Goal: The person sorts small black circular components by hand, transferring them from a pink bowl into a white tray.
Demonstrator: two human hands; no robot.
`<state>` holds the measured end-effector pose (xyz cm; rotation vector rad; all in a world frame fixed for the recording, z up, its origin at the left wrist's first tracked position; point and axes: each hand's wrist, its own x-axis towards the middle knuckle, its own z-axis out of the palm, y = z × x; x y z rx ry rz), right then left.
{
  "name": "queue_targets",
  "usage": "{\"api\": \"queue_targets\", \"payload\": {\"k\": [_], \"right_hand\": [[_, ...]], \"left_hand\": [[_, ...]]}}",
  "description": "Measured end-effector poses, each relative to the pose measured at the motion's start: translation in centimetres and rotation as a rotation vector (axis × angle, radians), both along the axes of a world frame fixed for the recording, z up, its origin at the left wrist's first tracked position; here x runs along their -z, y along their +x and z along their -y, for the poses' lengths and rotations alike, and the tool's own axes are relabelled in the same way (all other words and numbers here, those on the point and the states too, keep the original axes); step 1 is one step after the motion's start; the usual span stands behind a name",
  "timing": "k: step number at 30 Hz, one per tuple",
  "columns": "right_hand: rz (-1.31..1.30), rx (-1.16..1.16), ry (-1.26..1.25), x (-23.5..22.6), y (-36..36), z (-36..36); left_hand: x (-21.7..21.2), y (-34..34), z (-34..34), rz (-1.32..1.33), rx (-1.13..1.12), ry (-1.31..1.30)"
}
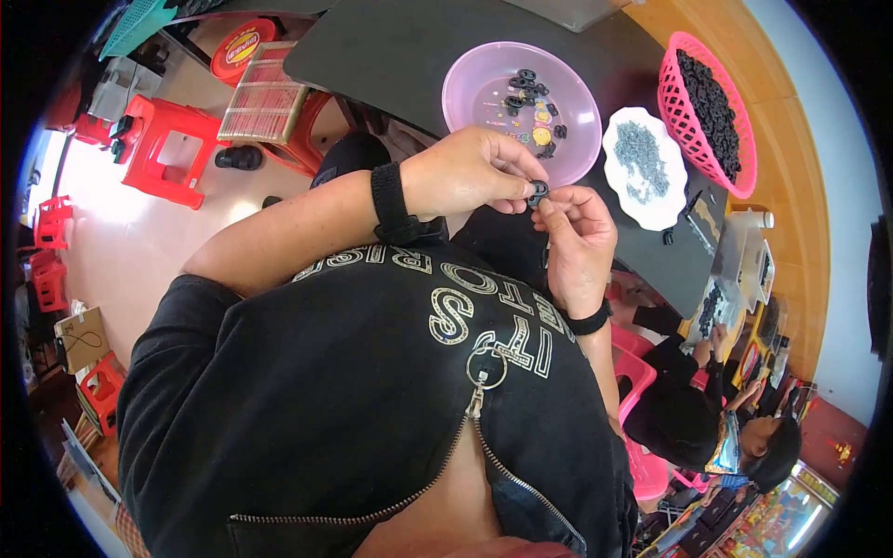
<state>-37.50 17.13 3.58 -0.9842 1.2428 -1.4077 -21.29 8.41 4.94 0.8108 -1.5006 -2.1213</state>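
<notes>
Between my fingertips, at the near rim of a lilac basin [456, 86], is a small black plastic piece [538, 192] that looks like a cord lock. My left hand [474, 172], with a black band on its wrist, pinches it from the left. From the right, the thumb and fingers of my right hand [579, 237] close on the same piece; the fingers partly hide it. Several similar black pieces [526, 86] lie in the basin. Right of it, a white scalloped plate [616, 130] holds a heap of tiny silvery-grey parts [642, 160], too small to make out.
A pink openwork basket [676, 104] full of small black parts [707, 112] stands at the right. All these containers rest on a dark table [391, 60]. Red stools [167, 139] stand on the floor to the left. Other people [684, 414] sit at the lower right beside pink chairs [642, 465].
</notes>
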Motion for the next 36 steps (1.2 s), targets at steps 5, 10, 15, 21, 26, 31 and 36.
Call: {"api": "queue_targets", "payload": {"k": [5,10,15,21,26,31,36], "right_hand": [[0.017,-0.011,-0.001,0.06,-0.06,-0.03],[0.005,-0.005,-0.017,0.13,-0.09,0.01],[-0.004,-0.011,-0.013,-0.2,0.3,-0.01],[-0.123,-0.079,-0.109,0.02,0.65,-0.25],[-0.269,-0.094,-0.124,0.22,0.77,-0.28],[-0.347,-0.114,-0.154,0.73,0.32,-0.41],[-0.313,-0.044,-0.145,0.3,0.38,-0.59]], "left_hand": [[0.07,-0.03,0.1,0.013,0.014,0.0],[0.12,-0.07,0.09,-0.013,-0.003,0.011],[0.26,0.01,0.11,-0.013,-0.01,0.033],[-0.09,0.15,-0.07,-0.015,0.019,0.049],[0.09,0.32,0.01,-0.017,0.052,-0.003],[-0.03,0.38,-0.03,0.029,0.079,-0.006],[0.01,0.36,-0.25,0.008,0.035,0.03]]}}
